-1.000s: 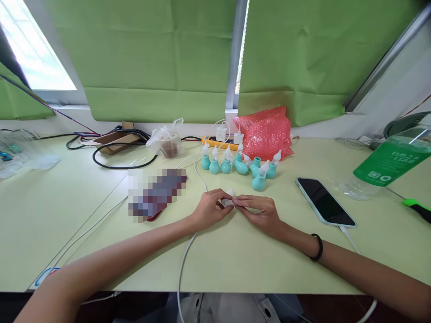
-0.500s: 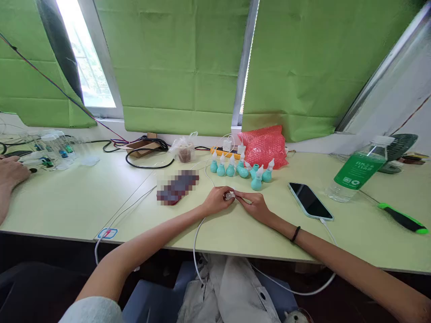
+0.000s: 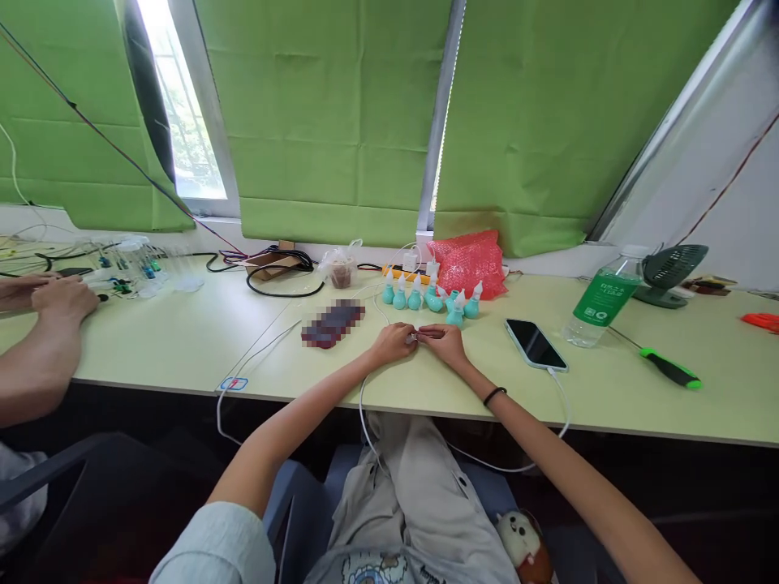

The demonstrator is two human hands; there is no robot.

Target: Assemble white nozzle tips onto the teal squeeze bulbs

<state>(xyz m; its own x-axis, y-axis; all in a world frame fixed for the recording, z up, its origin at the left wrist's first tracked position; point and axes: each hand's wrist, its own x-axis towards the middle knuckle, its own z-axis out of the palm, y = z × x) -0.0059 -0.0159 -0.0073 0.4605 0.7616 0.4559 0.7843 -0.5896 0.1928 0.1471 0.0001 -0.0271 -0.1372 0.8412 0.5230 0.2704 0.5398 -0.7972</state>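
My left hand is closed around a small clear plastic piece, mostly hidden by the fingers. From the other side my right hand meets it, thumb and fingers pinched together at the same piece. Both hands rest low over the table, almost touching. Just beyond them stand several teal squeeze bulbs, most with translucent pointed tips; one bulb lies tilted toward the back.
Behind the bulbs lies a red bubble-wrap bag. To the right are a phone on a cable, a water bottle and a screwdriver. A blurred-out object lies left. A co-worker's hands are at far left.
The camera view has shifted, bringing more of the co-worker's arm in. My hands stay together at the clear piece; my right fingers now lie straighter and closer together.
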